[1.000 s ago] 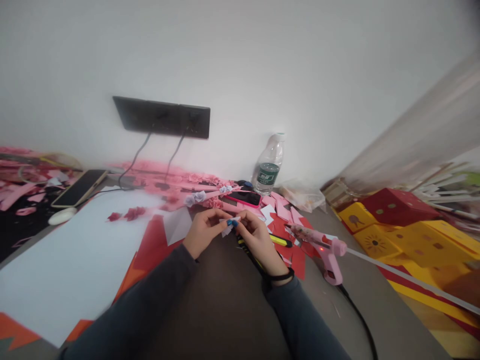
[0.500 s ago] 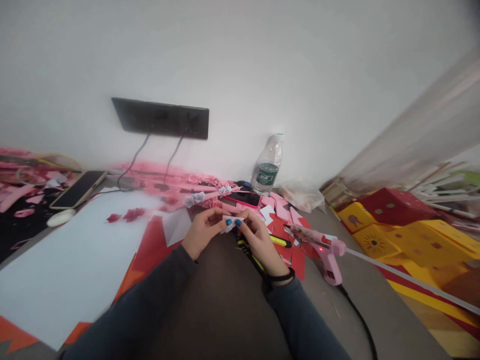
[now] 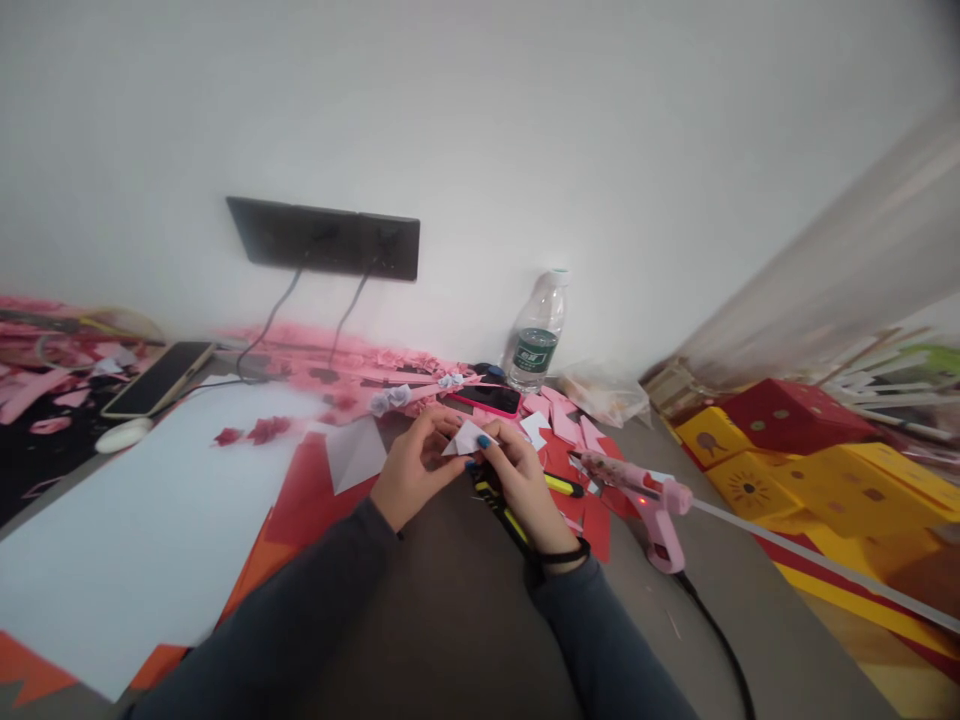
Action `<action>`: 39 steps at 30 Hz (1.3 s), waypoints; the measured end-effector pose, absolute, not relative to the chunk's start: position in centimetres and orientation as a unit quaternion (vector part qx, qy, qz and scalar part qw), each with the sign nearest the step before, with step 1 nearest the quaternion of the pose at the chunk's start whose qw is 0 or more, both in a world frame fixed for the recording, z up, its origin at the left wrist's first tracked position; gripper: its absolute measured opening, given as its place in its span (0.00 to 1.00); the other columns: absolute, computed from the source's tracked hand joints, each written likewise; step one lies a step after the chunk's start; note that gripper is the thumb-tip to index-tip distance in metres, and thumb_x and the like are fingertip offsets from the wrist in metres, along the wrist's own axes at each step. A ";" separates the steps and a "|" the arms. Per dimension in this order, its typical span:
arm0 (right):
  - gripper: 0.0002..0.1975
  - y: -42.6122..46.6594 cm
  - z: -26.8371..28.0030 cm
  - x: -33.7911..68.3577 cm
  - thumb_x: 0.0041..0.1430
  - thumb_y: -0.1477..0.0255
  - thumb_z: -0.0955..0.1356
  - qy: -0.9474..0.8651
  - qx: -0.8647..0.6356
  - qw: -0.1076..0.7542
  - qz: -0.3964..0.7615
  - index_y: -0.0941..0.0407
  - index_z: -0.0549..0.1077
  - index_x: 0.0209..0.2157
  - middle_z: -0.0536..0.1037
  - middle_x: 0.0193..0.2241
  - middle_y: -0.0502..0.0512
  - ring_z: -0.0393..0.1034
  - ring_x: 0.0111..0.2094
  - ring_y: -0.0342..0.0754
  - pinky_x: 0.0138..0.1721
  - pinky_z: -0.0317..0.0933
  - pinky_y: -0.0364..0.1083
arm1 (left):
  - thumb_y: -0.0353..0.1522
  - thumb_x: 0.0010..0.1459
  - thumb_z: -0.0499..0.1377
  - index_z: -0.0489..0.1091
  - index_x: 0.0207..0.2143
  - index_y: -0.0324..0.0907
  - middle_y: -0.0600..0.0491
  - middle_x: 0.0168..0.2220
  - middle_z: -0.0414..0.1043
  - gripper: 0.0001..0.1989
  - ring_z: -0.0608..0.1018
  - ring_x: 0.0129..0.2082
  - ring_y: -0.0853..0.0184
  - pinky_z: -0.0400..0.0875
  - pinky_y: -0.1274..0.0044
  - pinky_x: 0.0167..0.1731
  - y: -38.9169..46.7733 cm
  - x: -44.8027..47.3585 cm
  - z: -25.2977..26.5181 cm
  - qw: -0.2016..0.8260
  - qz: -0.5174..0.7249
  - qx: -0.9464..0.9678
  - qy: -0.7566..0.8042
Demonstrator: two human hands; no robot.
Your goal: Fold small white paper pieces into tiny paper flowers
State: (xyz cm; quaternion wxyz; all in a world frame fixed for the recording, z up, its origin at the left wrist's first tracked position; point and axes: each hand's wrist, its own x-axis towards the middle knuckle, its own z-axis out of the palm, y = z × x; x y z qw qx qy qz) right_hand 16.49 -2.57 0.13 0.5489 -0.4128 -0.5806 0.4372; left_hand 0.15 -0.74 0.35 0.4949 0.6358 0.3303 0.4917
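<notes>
A small folded piece of white paper (image 3: 466, 438) is held up between my two hands over the desk. My right hand (image 3: 517, 487) pinches it, the blue-nailed thumb pressed on its face. My left hand (image 3: 415, 468) is curled round its left side, with the thumb reaching under its lower edge. Just below my hands lies a black and yellow tool (image 3: 491, 495), partly covered by my right hand. A yellow and black utility knife (image 3: 561, 484) sits to the right of that hand. White paper flowers (image 3: 391, 399) lie behind my left hand.
Large white sheets (image 3: 142, 530) over red paper (image 3: 304, 490) spread at left. A pink glue gun (image 3: 643, 495), its red light on, rests at right with a trailing cord. Behind stand a water bottle (image 3: 536, 335) and a pink-edged phone (image 3: 487, 398). Yellow boxes (image 3: 847, 485) stand far right.
The white paper has been turned and now shows a pointed, folded face. My left thumb has moved off its front and down to its lower edge; my right thumb still presses it.
</notes>
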 end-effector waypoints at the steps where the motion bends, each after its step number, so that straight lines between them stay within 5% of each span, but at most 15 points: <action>1: 0.17 -2.6 0.1 16.5 0.61 0.56 0.68 -0.582 -0.410 0.544 0.445 0.55 0.68 0.29 0.68 0.24 0.48 0.63 0.26 0.44 0.29 0.57 0.43 | 0.28 0.53 0.63 0.68 0.41 0.43 0.52 0.38 0.73 0.12 0.77 0.36 0.68 0.73 0.80 0.33 -0.8 0.1 0.3 0.471 0.498 0.647 0.333; 4: 0.15 -2.7 0.2 16.4 0.60 0.57 0.68 -0.599 -0.398 0.523 0.458 0.55 0.68 0.29 0.70 0.25 0.49 0.63 0.27 0.45 0.30 0.57 0.43 | 0.27 0.56 0.60 0.69 0.35 0.41 0.51 0.36 0.72 0.04 0.77 0.34 0.68 0.73 0.79 0.34 -0.7 -0.1 0.4 0.429 0.507 0.667 0.338; 12: 0.15 -2.7 0.2 16.3 0.60 0.57 0.69 -0.608 -0.386 0.525 0.453 0.54 0.68 0.33 0.69 0.27 0.49 0.62 0.28 0.44 0.30 0.56 0.43 | 0.26 0.56 0.61 0.74 0.31 0.41 0.50 0.33 0.75 0.03 0.78 0.37 0.65 0.74 0.78 0.36 -0.4 -0.4 0.7 0.351 0.525 0.710 0.310; 18: 0.16 -2.7 0.1 16.4 0.62 0.57 0.67 -0.613 -0.391 0.513 0.456 0.54 0.66 0.29 0.67 0.24 0.48 0.61 0.26 0.45 0.28 0.55 0.43 | 0.29 0.54 0.64 0.75 0.41 0.41 0.49 0.40 0.79 0.10 0.81 0.37 0.65 0.77 0.78 0.36 -0.5 -0.3 0.4 0.421 0.523 0.659 0.339; 25: 0.16 -2.8 -0.2 16.4 0.60 0.56 0.69 -0.601 -0.416 0.523 0.439 0.54 0.68 0.32 0.67 0.26 0.49 0.60 0.27 0.45 0.29 0.55 0.43 | 0.31 0.52 0.66 0.79 0.33 0.40 0.50 0.33 0.81 0.05 0.81 0.34 0.64 0.78 0.77 0.37 -0.5 -0.2 0.6 0.464 0.532 0.619 0.344; 33: 0.17 -2.6 -0.2 16.4 0.60 0.55 0.68 -0.597 -0.416 0.541 0.421 0.54 0.67 0.29 0.64 0.24 0.47 0.57 0.25 0.44 0.27 0.52 0.43 | 0.31 0.50 0.67 0.79 0.39 0.40 0.49 0.38 0.81 0.12 0.80 0.33 0.66 0.78 0.77 0.35 -0.8 0.0 0.6 0.510 0.517 0.595 0.343; 39: 0.17 -2.6 -0.1 16.3 0.60 0.55 0.68 -0.600 -0.414 0.544 0.416 0.54 0.67 0.29 0.65 0.24 0.48 0.58 0.25 0.45 0.27 0.53 0.43 | 0.32 0.48 0.68 0.79 0.34 0.39 0.52 0.28 0.78 0.09 0.78 0.28 0.68 0.76 0.77 0.31 -0.6 0.2 0.7 0.525 0.516 0.576 0.354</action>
